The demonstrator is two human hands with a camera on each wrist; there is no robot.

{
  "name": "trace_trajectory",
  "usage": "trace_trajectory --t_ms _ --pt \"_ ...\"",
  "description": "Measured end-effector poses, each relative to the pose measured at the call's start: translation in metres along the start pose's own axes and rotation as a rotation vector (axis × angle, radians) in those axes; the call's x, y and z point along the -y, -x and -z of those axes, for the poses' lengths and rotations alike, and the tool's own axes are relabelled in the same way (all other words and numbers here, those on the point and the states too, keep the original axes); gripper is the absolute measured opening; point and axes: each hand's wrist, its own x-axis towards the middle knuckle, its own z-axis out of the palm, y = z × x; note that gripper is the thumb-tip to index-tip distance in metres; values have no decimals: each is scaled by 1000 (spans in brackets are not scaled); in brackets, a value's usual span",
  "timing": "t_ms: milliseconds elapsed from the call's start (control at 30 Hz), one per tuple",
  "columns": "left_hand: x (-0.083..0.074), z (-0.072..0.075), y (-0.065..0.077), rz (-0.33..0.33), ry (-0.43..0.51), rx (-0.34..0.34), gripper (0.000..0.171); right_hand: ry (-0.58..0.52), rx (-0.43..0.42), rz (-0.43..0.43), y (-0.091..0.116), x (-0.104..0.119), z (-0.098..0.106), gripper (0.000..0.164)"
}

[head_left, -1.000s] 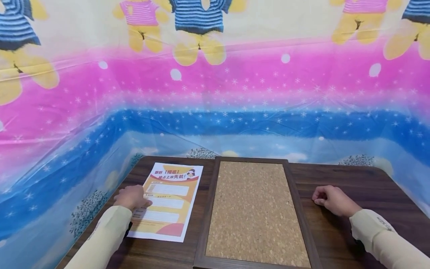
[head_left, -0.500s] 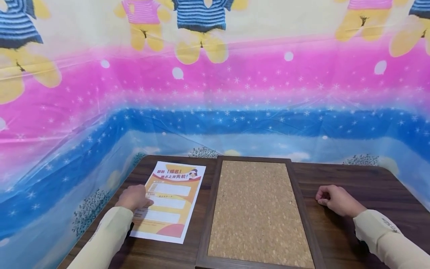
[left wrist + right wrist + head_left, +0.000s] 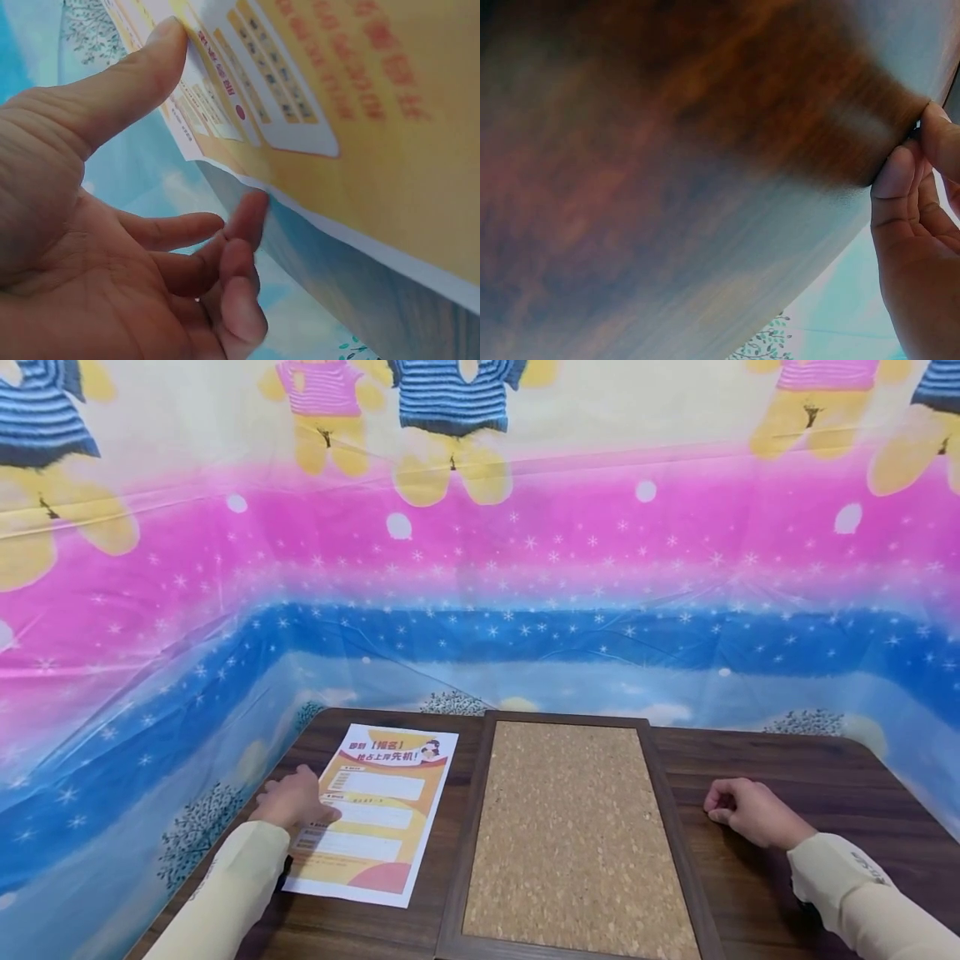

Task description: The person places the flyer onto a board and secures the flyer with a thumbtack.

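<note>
The person's left hand (image 3: 291, 803) has its thumb laid on the printed face of a rectangular paper sheet in orange, yellow and white with red lettering (image 3: 375, 814). Thumb and fingers stand apart: in the left wrist view the forefinger's tip meets the paper's rippled edge, while the other fingers curl loosely outside it, so nothing is clamped. The sheet lies to the left of the upright-format tan cork board with a dark brown frame (image 3: 573, 827), a narrow strip of surface between them, and the hand works at the sheet's edge farther from the board.

On the other side, right of the board and apart from it, the right hand (image 3: 753, 814) rests with fingers bent, thumb and forefinger tips close together; no object shows between them, though the gap is too small to be sure. The dark brown wood-grain table (image 3: 795, 760) reaches out on both sides of the board, and beyond its far end hangs a pink and blue snowflake-printed fabric (image 3: 562, 635).

The step in hand looks like getting hold of the sheet. The next move probably calls for the left fingertips to slip under that edge and press up against the thumb, without creasing the paper.
</note>
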Motion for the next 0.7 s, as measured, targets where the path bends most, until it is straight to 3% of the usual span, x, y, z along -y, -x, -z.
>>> trace_trajectory --t_ms 133,333,700 --pt "-1 0 -2 -5 -42 -4 82 -5 6 -9 -1 -1 1 14" --pt "-1 -2 -4 -25 -28 24 50 -20 12 -19 -2 -2 -1 13" --pt "-1 -1 3 -52 -110 -4 40 -18 20 -22 -1 -1 0 13"
